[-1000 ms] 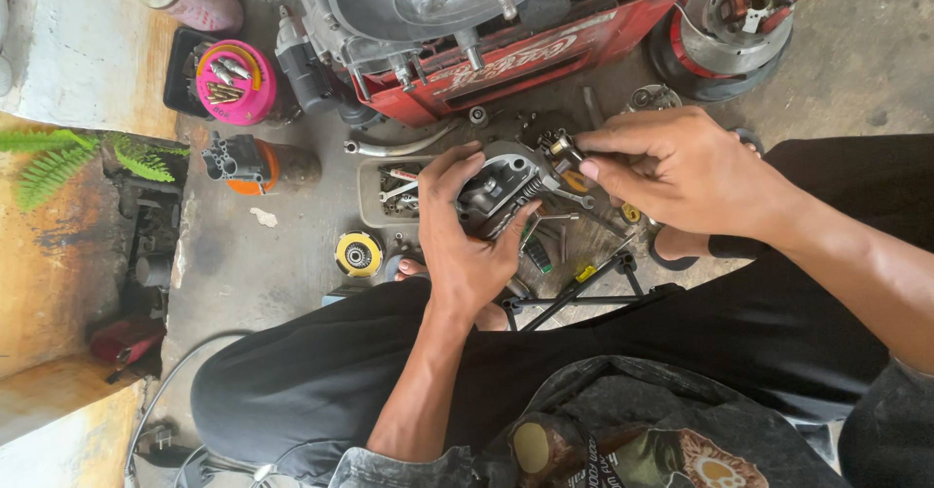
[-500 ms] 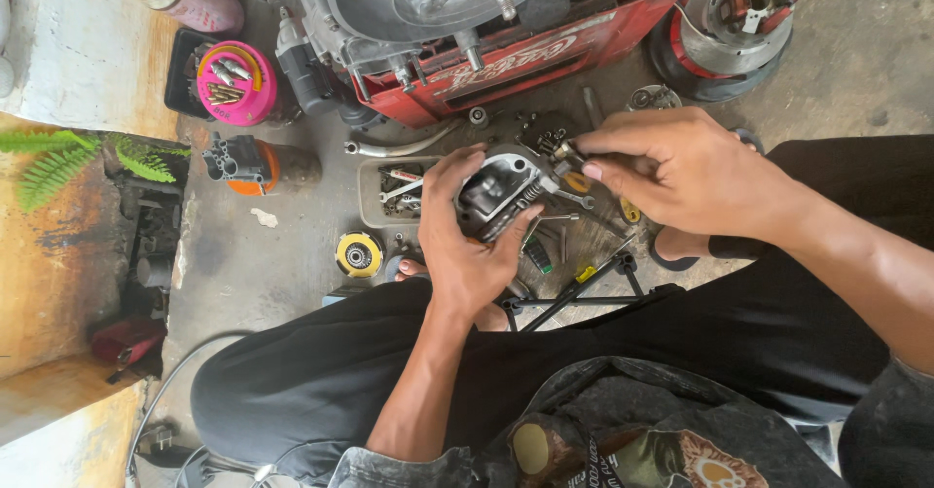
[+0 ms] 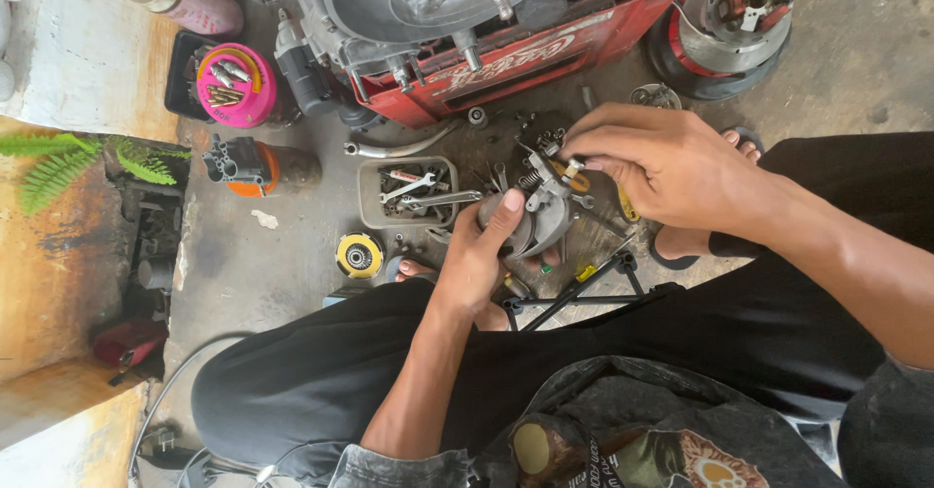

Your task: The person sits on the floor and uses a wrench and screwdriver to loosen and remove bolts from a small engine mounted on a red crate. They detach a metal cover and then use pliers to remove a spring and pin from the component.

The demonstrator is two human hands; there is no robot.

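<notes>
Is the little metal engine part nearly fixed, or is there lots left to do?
Looks like the middle, though it's hard to be sure. Done: the big engine on the red crate is already opened up, and the metal part is off it. In hand: the left hand grips the part while the right hand works at its spring end. Left: spanners wait in the tray, and small loose pieces lie on the floor.

Left hand (image 3: 477, 259): fingers have slid lower around the grey metal carburettor (image 3: 535, 217), exposing more of its body.
Right hand (image 3: 671, 162): fingertips shifted slightly left onto the carburettor's top fittings.
</notes>
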